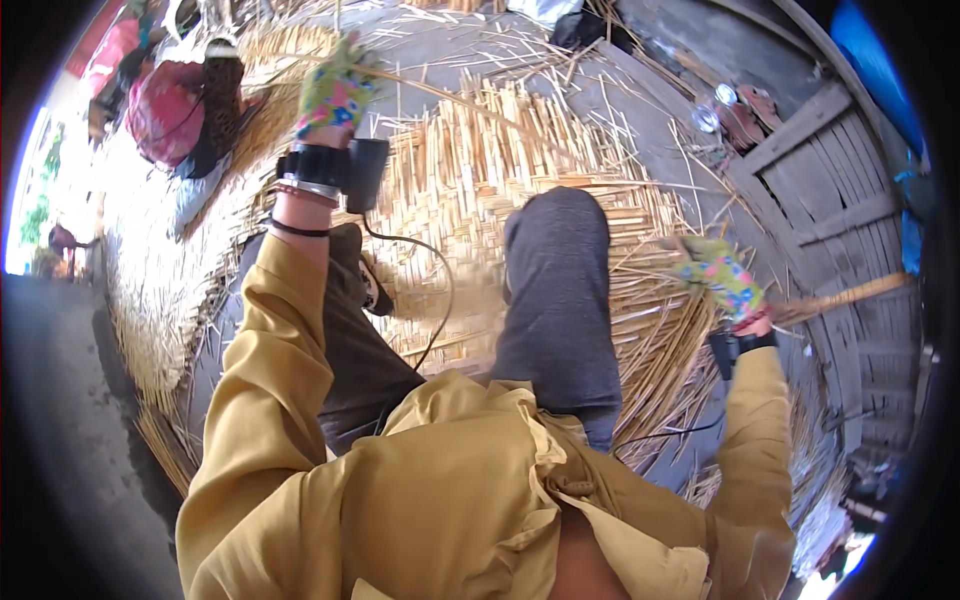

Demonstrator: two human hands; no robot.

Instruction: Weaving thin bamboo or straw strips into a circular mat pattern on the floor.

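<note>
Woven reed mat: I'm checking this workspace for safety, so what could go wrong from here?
The black cable looping from the left wrist device might snag on the woven reed mat. Protruding reed ends along its far edge may prick the left hand through its floral glove.

mustard-yellow shirt [430,490] with long loose sleeves and a creased front edge; dark grey trousers [557,290]. the left hand [335,90] wears a green glove with pink and blue flowers; the right hand [722,278] wears a matching one. on the left wrist sit a black boxy device [366,178], a reddish bracelet [305,191] and a thin black band [299,231]; a black cable [449,290] trails from the device. the right wrist carries a black strap [752,343] and a red bracelet [749,320].
</note>
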